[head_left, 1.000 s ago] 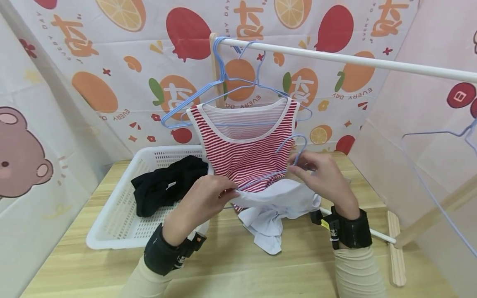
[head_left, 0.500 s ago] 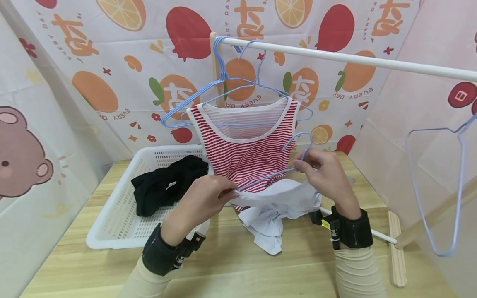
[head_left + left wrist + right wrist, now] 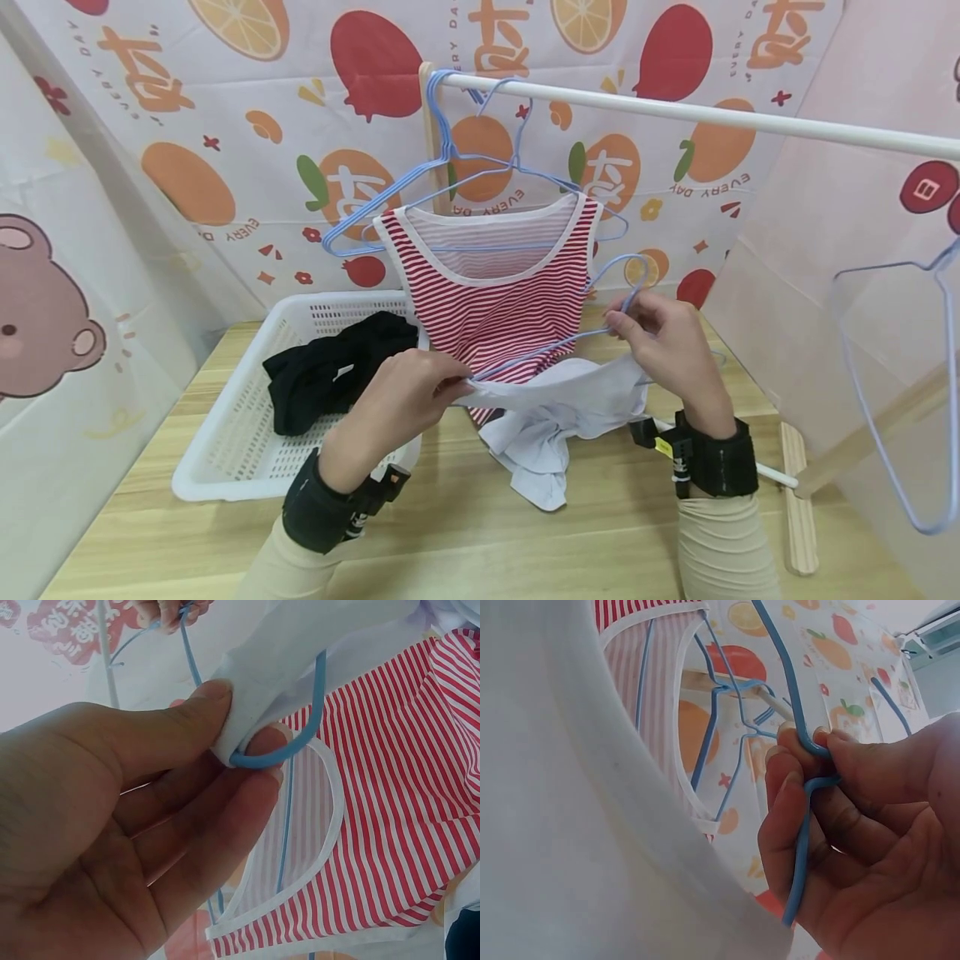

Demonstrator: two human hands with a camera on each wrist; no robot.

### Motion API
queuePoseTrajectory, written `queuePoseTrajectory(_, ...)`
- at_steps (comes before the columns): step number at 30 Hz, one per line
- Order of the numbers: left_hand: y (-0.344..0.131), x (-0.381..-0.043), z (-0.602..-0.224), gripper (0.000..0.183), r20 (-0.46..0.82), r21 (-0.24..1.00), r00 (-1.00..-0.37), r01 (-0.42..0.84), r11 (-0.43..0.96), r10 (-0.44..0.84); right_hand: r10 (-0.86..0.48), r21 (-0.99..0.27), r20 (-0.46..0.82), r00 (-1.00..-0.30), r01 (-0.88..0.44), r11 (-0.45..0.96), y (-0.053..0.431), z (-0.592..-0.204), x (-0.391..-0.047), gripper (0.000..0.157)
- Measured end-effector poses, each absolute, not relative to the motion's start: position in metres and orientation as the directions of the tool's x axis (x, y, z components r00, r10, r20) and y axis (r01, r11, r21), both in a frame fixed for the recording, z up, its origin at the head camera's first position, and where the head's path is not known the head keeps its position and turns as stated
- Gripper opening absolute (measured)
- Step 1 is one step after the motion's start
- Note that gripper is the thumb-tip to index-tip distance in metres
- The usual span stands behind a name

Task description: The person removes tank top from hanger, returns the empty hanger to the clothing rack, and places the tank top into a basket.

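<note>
In the head view my left hand (image 3: 405,396) pinches a strap-like edge of a white top (image 3: 551,400) between thumb and fingers. The left wrist view shows the rounded end of a blue wire hanger (image 3: 281,755) at that pinched edge, touching the fingers. My right hand (image 3: 671,337) pinches the hanger's neck below its hook. The hanger slants across above the top, its far end emerging past the right hand. Lower folds of the top hang down to the table. Behind them, a red-and-white striped tank top (image 3: 495,312) hangs on another blue hanger.
A white rail (image 3: 697,112) runs above, bearing several blue hangers (image 3: 390,196) at its left end. At left stands a white basket (image 3: 217,433) with a black garment (image 3: 333,375) inside. Another blue hanger (image 3: 870,400) hangs at far right, near the rack's wooden foot (image 3: 798,517).
My right hand has moved right and slightly up with the hanger, drawing the white top's edge tauter. The left hand has barely shifted. The hanger at far right has swung.
</note>
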State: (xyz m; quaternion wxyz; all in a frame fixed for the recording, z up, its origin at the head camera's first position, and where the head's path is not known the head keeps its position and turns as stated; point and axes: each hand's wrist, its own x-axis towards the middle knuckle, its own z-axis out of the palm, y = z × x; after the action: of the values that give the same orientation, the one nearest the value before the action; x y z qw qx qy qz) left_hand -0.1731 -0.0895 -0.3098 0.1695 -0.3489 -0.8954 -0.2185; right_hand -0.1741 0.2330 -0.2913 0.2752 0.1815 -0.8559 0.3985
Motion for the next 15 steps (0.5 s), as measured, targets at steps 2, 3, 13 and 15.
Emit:
queuePoseTrajectory(2,-0.0895,-0.1732,-0.3099,0.009,0.451,0.282,-0.703,0.697,0.659,0.551,-0.084,-0.587,0.614,-0.785,-0.525,0.616,0.2339,-0.2916,-0.1741,0.005)
queuePoseTrajectory(3,-0.0895,-0.1733,-0.3099,0.009,0.448,0.286,-0.704,0.696,0.658,0.551,-0.08,-0.589,0.614,-0.785,-0.523,0.616,0.2345,-0.2918,-0.1742,0.005)
queuePoseTrajectory(13,-0.0911,-0.1758,-0.3096,0.01,0.425,0.332,-0.715,0.694,0.639,0.555,-0.064,-0.595,0.627,-0.777,-0.53,0.605,0.2394,-0.2915,-0.1752,0.006)
queuePoseTrajectory(15,-0.0917,-0.1764,-0.3095,0.01,0.417,0.347,-0.719,0.691,0.634,0.556,-0.058,-0.602,0.624,-0.779,-0.527,0.6,0.2401,-0.2906,-0.1746,0.006)
